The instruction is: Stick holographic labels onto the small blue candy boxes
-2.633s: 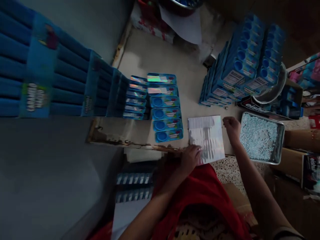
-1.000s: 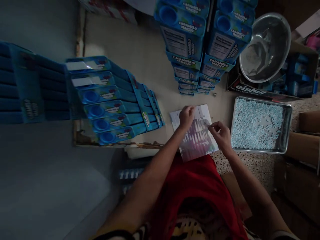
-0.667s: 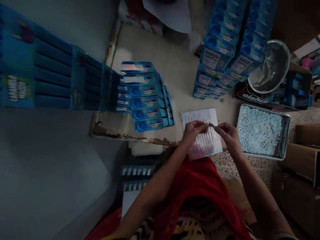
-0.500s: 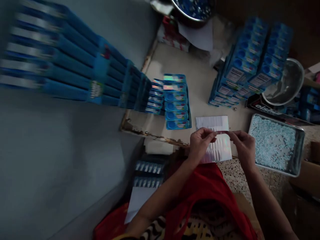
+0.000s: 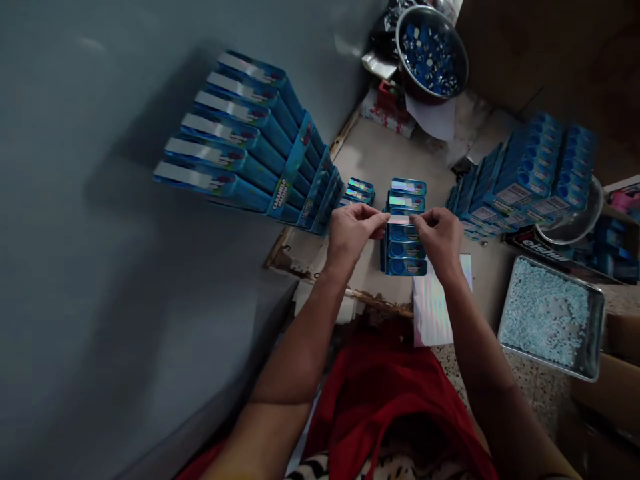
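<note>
A grey-blue wall (image 5: 140, 320) fills the left side of the frame, and the light in the room is dim. The pale table (image 5: 370, 150) stretches from the centre toward the top, its near edge chipped and brown. Below it, at the bottom centre, is a red apron (image 5: 400, 393).

A tall stack of blue boxes (image 5: 270, 143) fans toward the upper left, six end faces showing, each with a pale strip. Another blue stack (image 5: 525, 177) stands at the right, in front of a metal bowl (image 5: 595, 213). A metal tray (image 5: 593, 330) of pale blue pellets (image 5: 540, 310) sits at the lower right. At the top, a bowl (image 5: 425, 95) holds small blue and silver pieces.

Just right of centre is a row of boxes (image 5: 407, 251), its faces ranked top to bottom with their long sides running left to right. The upper two carry shiny strips. A silvery sheet (image 5: 435, 313) lies below and right, partly behind the right forearm.

The left hand (image 5: 350, 233) and right hand (image 5: 443, 233) are nearly closed, thumb and fingers pinching opposite ends of a small shiny strip (image 5: 399, 219). Its long axis runs left to right, parallel to the box faces, over the third face; whether it touches, I cannot tell.
</note>
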